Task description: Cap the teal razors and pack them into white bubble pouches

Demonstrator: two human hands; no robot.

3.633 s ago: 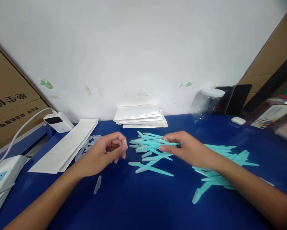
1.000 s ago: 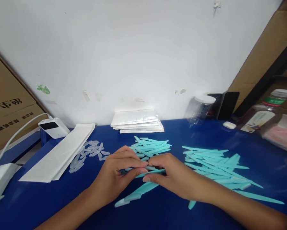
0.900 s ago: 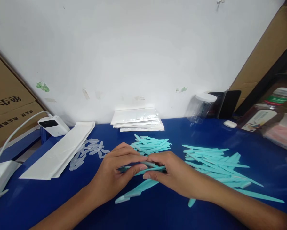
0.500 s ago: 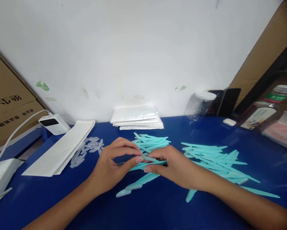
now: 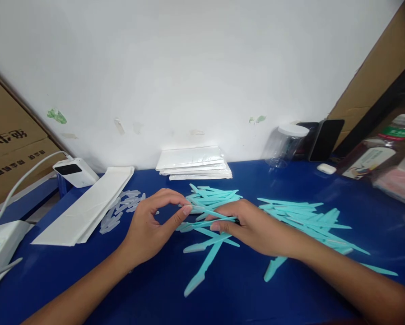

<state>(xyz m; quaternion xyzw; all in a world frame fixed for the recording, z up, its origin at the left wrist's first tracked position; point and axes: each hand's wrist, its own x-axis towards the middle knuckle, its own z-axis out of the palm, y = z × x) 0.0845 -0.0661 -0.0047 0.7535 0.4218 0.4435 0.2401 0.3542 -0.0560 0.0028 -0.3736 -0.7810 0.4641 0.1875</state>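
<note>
My left hand [image 5: 148, 225] is curled, thumb and forefinger pinched together at the end of a teal plastic stick [image 5: 205, 212]. My right hand [image 5: 249, 225] is closed on a few teal sticks held flat just above the blue table [image 5: 229, 298]. Behind the hands lies a small pile of teal sticks [image 5: 216, 195]. A larger pile [image 5: 307, 219] spreads out to the right, partly under my right forearm. Loose teal sticks [image 5: 202, 271] lie in front of the hands. A scatter of small clear caps [image 5: 119, 213] lies left of my left hand.
A stack of white packets [image 5: 193, 162] sits by the wall, a long white paper strip [image 5: 87, 207] and a power bank [image 5: 74, 171] at left. A clear jar [image 5: 285, 144], a phone [image 5: 326, 140], an earbud case [image 5: 326, 169] and bottles [image 5: 374, 158] stand at right. Cardboard boxes [image 5: 6, 149] flank the table.
The two hands have drawn slightly apart. Sticks from the bundle they held together now lie loose on the table in front. The view has tilted a little.
</note>
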